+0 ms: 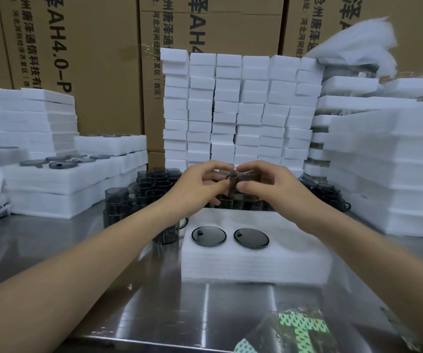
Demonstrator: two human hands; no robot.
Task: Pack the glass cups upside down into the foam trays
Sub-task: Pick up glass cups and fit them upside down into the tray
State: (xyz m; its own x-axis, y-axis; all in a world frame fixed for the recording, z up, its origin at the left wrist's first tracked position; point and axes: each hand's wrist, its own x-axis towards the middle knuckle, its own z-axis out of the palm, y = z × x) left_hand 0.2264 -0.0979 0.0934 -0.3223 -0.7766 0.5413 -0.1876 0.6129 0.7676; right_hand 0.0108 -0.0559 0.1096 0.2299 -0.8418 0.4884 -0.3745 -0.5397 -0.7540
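– While both hands are up over the far edge of the foam tray (pixel 256 263), where does the head view put the glass cup (pixel 241 179)?

– Between them, in the air, not yet in any pocket. The left hand (pixel 202 184) pinches one end and the right hand (pixel 264 184) curls round the other, so each grips it. Neither is clearly nearer.

– And its long axis?

– It seems to run across, from one hand to the other, so the cup lies on its side rather than mouth down. That is a judgement, since it is blurred and the fingers cover much of it. It must be turned over, then brought down and towards the person.

– Down to where?

– Two dark round bases (pixel 209 235) show in the tray's left and middle, which I take for cups already seated upside down. Any free pocket to their right I cannot make out: the foam there reads as plain white and the right forearm crosses that corner.

– What else is hard to read?

– The cup's handle is hidden. Loose cups (pixel 154 184) crowd the bench (pixel 154 314) behind the tray's far edge, dark on dark, so they cannot be counted. Foam blocks (pixel 238 110) wall off whatever stands behind.
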